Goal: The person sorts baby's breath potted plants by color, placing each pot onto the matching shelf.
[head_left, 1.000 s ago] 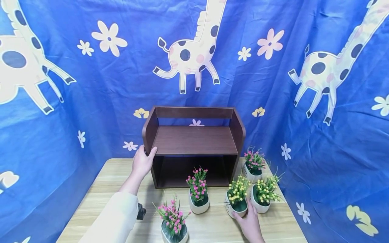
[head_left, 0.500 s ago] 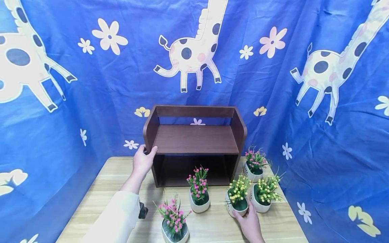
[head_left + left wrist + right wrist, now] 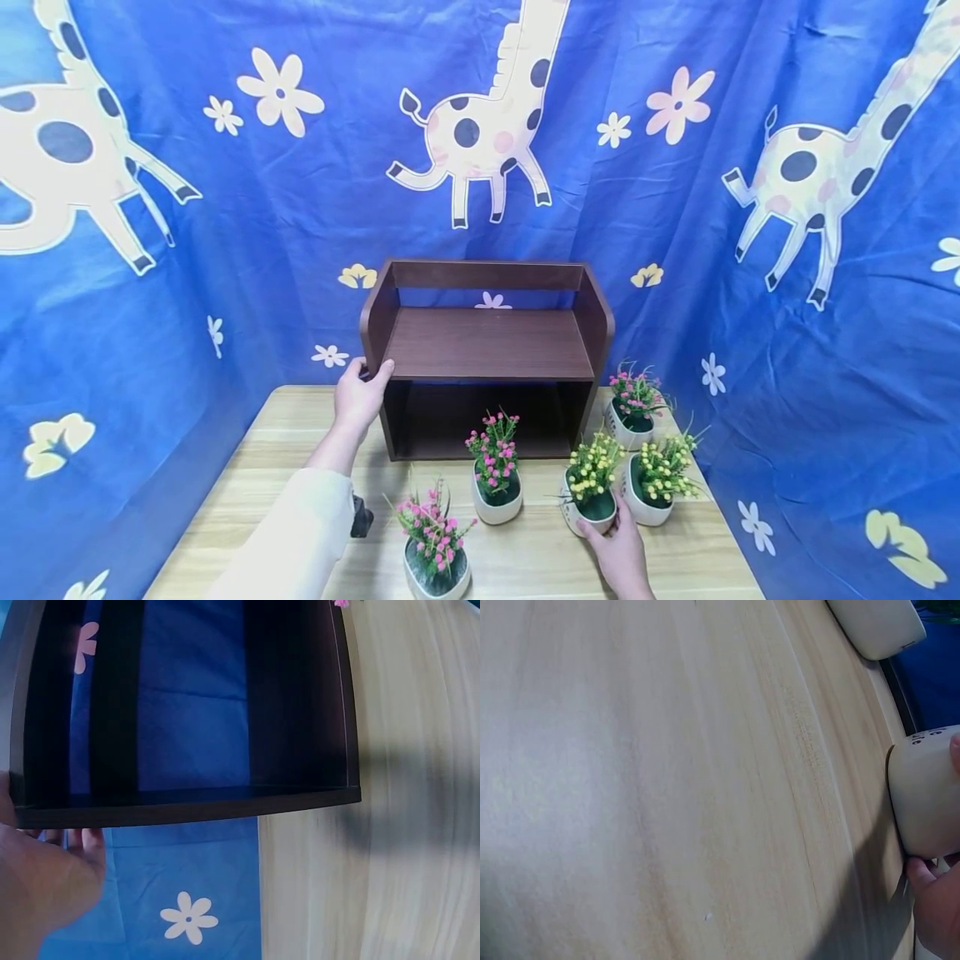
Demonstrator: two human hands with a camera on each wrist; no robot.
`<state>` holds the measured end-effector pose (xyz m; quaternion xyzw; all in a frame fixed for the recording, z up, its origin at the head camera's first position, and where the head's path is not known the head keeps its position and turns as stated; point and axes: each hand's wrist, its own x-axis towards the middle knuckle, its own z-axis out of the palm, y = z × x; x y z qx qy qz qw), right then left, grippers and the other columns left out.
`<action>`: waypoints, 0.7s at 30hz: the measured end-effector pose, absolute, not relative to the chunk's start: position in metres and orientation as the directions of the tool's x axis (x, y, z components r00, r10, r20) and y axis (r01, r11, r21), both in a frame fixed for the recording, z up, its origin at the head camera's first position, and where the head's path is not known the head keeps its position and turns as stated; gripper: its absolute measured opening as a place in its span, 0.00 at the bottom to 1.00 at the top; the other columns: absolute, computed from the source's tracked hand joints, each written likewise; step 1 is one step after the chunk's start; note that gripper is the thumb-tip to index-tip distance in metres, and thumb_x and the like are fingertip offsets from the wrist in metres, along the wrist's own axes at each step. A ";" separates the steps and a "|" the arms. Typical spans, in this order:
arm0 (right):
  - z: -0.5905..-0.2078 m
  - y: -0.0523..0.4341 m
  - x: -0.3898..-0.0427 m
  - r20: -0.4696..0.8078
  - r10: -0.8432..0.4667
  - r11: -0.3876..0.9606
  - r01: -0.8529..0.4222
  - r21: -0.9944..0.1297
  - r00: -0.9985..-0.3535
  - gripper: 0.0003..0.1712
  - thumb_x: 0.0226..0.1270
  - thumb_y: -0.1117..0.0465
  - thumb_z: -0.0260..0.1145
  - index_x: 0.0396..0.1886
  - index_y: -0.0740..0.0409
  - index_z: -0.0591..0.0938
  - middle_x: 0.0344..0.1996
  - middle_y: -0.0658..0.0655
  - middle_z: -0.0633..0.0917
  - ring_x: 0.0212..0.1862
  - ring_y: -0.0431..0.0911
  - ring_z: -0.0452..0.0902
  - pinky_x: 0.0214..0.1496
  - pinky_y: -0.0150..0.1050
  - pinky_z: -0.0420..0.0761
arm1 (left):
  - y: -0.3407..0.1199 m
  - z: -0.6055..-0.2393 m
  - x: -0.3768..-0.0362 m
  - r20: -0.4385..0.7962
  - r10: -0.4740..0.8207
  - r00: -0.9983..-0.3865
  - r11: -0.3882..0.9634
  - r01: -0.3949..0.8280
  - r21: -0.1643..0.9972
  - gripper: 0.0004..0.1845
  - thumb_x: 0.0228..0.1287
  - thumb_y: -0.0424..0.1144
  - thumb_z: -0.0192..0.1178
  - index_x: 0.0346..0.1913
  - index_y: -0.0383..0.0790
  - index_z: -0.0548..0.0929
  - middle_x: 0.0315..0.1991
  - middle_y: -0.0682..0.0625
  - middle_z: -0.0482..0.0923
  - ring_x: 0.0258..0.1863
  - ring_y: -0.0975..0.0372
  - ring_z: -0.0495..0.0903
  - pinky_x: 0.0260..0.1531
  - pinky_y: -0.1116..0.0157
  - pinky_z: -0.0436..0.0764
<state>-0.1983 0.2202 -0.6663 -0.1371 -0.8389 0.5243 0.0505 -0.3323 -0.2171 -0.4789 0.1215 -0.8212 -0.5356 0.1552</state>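
**Two hands, one shelf and one little pot**

While the left hand [image 3: 358, 398] grips the left front corner of the brown shelf [image 3: 487, 343], with the thumb on top and the fingers curled round the side board, the right hand [image 3: 619, 552] holds the white pot with yellow flowers [image 3: 591, 493]. That pot stands on the wooden surface [image 3: 247, 475], near the front and a bit to the right, just in front of the shelf's right side. The fingers wrap the bottom of the pot from the near side. In the right wrist view the pot [image 3: 927, 791] sits flat on the surface, with a fingertip [image 3: 919, 871] pressed at its base.

Another yellow flower pot [image 3: 654, 483] stands just beside it on the right. A pink flower pot [image 3: 632, 408] stands behind those two. One more pink flower pot [image 3: 495, 475] stands in front of the shelf's open bottom part, and a last one [image 3: 433, 550] is nearest the person.

It looks like the grab step: the pot is held but not yet lifted, and the shelf is kept steady. The next move needs a firm hold, a straight lift so the flowers do not brush the pot beside it, and care not to bump the shelf's edge.
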 end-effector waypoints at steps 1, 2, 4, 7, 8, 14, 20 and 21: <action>-0.666 0.220 -0.199 -0.067 0.286 0.401 0.183 -0.897 -0.956 0.61 0.64 0.54 0.83 0.85 0.71 0.56 0.78 0.82 0.65 0.77 0.73 0.67 0.78 0.63 0.71 | -0.217 -0.479 -0.333 0.120 -0.366 -0.923 0.388 -0.035 0.921 0.26 0.79 0.54 0.62 0.64 0.35 0.78 0.65 0.31 0.82 0.63 0.43 0.80 0.67 0.47 0.76; -0.666 0.220 -0.199 -0.074 0.289 0.394 0.190 -0.899 -0.954 0.62 0.64 0.54 0.84 0.85 0.70 0.56 0.78 0.82 0.65 0.78 0.73 0.67 0.78 0.63 0.71 | -0.217 -0.480 -0.333 0.117 -0.367 -0.923 0.381 -0.034 0.924 0.26 0.79 0.54 0.63 0.64 0.35 0.78 0.65 0.31 0.82 0.63 0.44 0.80 0.68 0.48 0.76; -0.666 0.219 -0.199 -0.080 0.294 0.383 0.194 -0.903 -0.952 0.62 0.63 0.54 0.84 0.85 0.71 0.56 0.79 0.82 0.64 0.78 0.73 0.65 0.78 0.63 0.70 | -0.216 -0.480 -0.334 0.115 -0.367 -0.923 0.374 -0.033 0.927 0.26 0.79 0.54 0.63 0.64 0.36 0.78 0.65 0.31 0.82 0.64 0.44 0.80 0.68 0.48 0.75; -0.666 0.218 -0.197 -0.080 0.299 0.381 0.196 -0.904 -0.951 0.62 0.62 0.54 0.84 0.84 0.70 0.57 0.79 0.81 0.64 0.79 0.72 0.65 0.79 0.62 0.69 | -0.216 -0.480 -0.333 0.115 -0.372 -0.921 0.361 -0.029 0.932 0.26 0.79 0.54 0.63 0.64 0.36 0.78 0.65 0.31 0.82 0.64 0.44 0.79 0.69 0.48 0.75; -0.666 0.218 -0.197 -0.074 0.299 0.384 0.190 -0.904 -0.952 0.62 0.62 0.54 0.84 0.84 0.71 0.57 0.79 0.81 0.64 0.79 0.72 0.65 0.79 0.62 0.69 | -0.216 -0.481 -0.333 0.116 -0.374 -0.920 0.357 -0.027 0.934 0.26 0.79 0.54 0.63 0.64 0.36 0.77 0.65 0.31 0.82 0.64 0.44 0.79 0.69 0.47 0.75; -0.659 0.215 -0.193 -0.039 0.300 0.374 0.155 -0.914 -0.953 0.60 0.62 0.57 0.84 0.84 0.70 0.59 0.77 0.81 0.68 0.76 0.72 0.70 0.77 0.61 0.71 | -0.213 -0.484 -0.333 0.117 -0.400 -0.909 0.330 -0.024 0.944 0.26 0.79 0.55 0.63 0.64 0.37 0.78 0.66 0.32 0.82 0.65 0.44 0.80 0.69 0.48 0.76; -0.645 0.212 -0.193 -0.042 0.306 0.362 0.157 -0.919 -0.951 0.60 0.64 0.55 0.84 0.85 0.68 0.58 0.77 0.82 0.67 0.75 0.73 0.71 0.76 0.60 0.72 | -0.211 -0.485 -0.333 0.110 -0.424 -0.899 0.290 -0.019 0.957 0.26 0.77 0.54 0.65 0.63 0.37 0.80 0.64 0.33 0.83 0.62 0.47 0.80 0.65 0.53 0.75; -0.643 0.211 -0.192 -0.037 0.306 0.362 0.152 -0.920 -0.951 0.60 0.63 0.55 0.84 0.85 0.68 0.58 0.77 0.81 0.67 0.75 0.73 0.71 0.77 0.60 0.72 | -0.211 -0.485 -0.333 0.106 -0.427 -0.898 0.284 -0.022 0.959 0.26 0.77 0.55 0.65 0.63 0.38 0.80 0.63 0.33 0.83 0.61 0.48 0.80 0.64 0.54 0.75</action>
